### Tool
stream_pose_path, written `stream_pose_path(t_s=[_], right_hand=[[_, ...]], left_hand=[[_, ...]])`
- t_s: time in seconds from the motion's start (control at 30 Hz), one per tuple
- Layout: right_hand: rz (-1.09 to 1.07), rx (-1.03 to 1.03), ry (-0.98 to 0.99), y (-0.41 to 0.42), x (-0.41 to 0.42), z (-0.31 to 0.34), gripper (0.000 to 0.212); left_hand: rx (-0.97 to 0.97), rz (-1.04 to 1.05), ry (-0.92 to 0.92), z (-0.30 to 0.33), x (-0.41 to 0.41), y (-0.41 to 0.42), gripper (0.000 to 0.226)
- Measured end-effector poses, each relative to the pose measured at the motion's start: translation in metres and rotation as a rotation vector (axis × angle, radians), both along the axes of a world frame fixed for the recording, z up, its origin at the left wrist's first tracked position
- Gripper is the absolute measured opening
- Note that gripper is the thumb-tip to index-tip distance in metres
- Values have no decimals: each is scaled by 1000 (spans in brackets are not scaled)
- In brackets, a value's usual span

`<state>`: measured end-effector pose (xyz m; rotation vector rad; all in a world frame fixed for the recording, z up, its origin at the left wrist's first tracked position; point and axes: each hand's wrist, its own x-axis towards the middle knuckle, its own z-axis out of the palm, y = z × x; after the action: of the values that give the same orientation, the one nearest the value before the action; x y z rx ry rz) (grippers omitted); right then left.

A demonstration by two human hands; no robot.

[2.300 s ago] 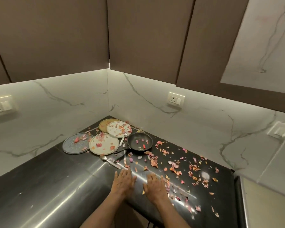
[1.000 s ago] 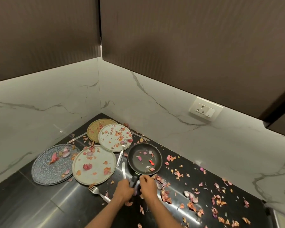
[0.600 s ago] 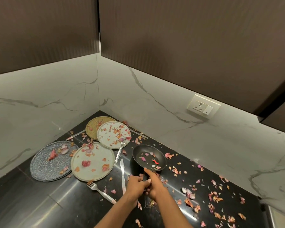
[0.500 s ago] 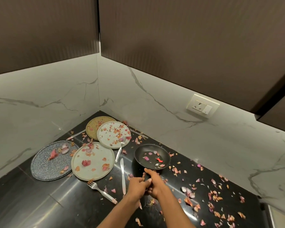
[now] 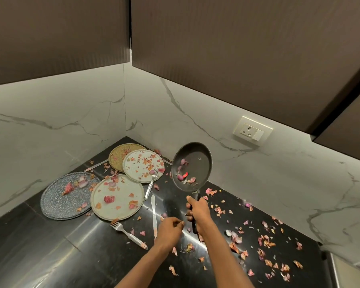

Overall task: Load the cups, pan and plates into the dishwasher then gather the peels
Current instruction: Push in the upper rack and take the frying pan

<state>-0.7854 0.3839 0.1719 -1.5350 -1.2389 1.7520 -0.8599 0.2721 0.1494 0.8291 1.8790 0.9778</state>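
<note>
Pan (image 5: 192,166) is lifted clear of the black counter (image 5: 50,256), tilted with its bowl facing the camera, a few peel scraps lying low inside it. The right hand (image 5: 197,210) wraps round the pan's dark handle, fingers curled tight on it. The counter fills the lower view and meets marble walls in a corner at about 11 o'clock from the pan. Four plates lie flat at 9 to 10 o'clock of the pan: a speckled grey plate (image 5: 64,196) farthest left, a pale plate (image 5: 117,197) touching it, a white plate (image 5: 142,165) above that, and a tan plate (image 5: 121,154) partly under the white one. The left hand (image 5: 169,229) hovers just beside the right at 7 o'clock of the pan, fingers loosely curled and holding nothing. A knife (image 5: 154,213) and a fork (image 5: 129,233) lie near it. Peels (image 5: 264,242) are scattered across the counter at 4 o'clock.
</note>
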Motion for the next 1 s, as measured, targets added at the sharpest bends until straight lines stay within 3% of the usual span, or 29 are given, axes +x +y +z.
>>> stream_pose_path(t_s=[0.43, 0.67, 0.87, 1.0], right_hand=[[45, 393, -541, -6, 12, 6, 22], [20, 524, -702, -14, 18, 8, 27], [-42, 497, -571, -24, 26, 9, 28], [-93, 323, -219, -31, 42, 7, 7]], left_hand=[[32, 34, 16, 6, -9, 2, 18], [38, 36, 2, 8, -11, 0, 19], [48, 28, -26, 10, -12, -4, 18], [16, 26, -26, 4, -1, -4, 18]])
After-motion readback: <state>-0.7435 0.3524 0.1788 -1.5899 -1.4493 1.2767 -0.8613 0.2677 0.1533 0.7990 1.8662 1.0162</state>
